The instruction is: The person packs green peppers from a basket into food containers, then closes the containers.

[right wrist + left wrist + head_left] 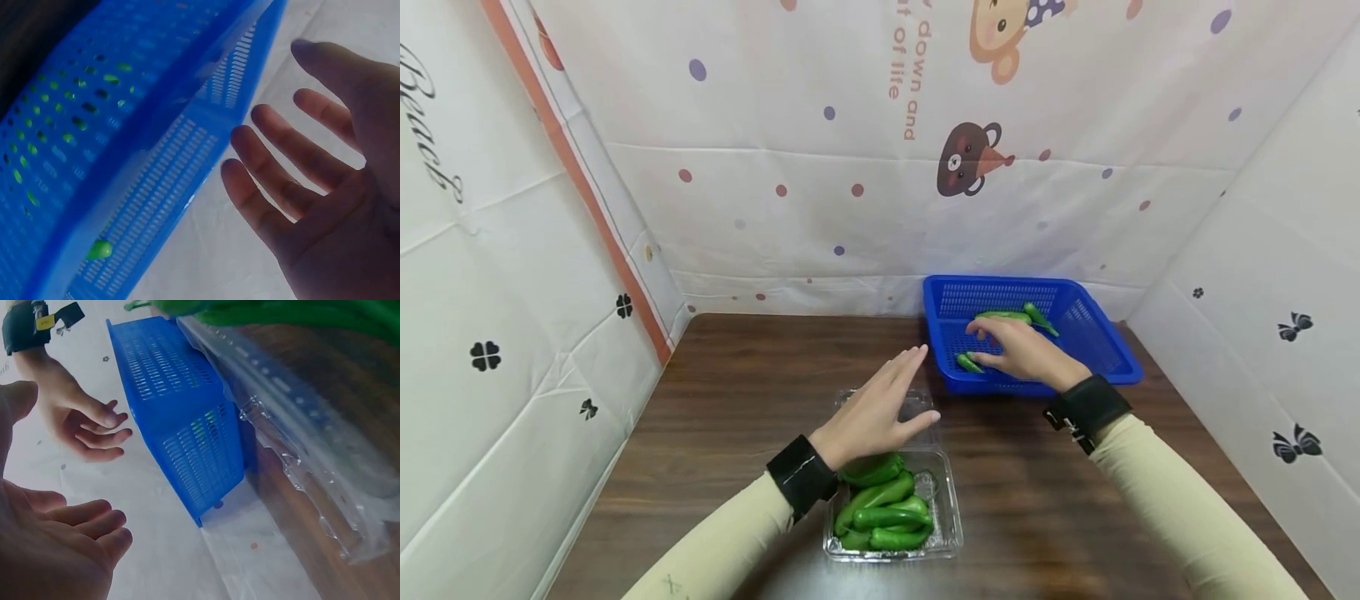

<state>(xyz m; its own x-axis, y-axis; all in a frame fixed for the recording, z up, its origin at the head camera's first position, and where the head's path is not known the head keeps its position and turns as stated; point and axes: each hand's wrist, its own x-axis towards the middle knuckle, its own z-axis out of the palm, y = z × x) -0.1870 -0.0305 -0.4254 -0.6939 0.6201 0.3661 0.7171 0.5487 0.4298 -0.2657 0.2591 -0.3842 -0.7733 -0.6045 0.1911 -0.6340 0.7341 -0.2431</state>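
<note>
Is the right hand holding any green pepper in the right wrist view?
No, the right hand has its fingers apart, with nothing between them or in its palm.

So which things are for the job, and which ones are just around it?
Probably for the job:
- green chili peppers in the box
- green chili peppers in the basket
- open clear plastic box
- blue plastic basket

Just around it, I think:
- brown wood-grain table
- patterned white sheet
- black wrist straps
</note>
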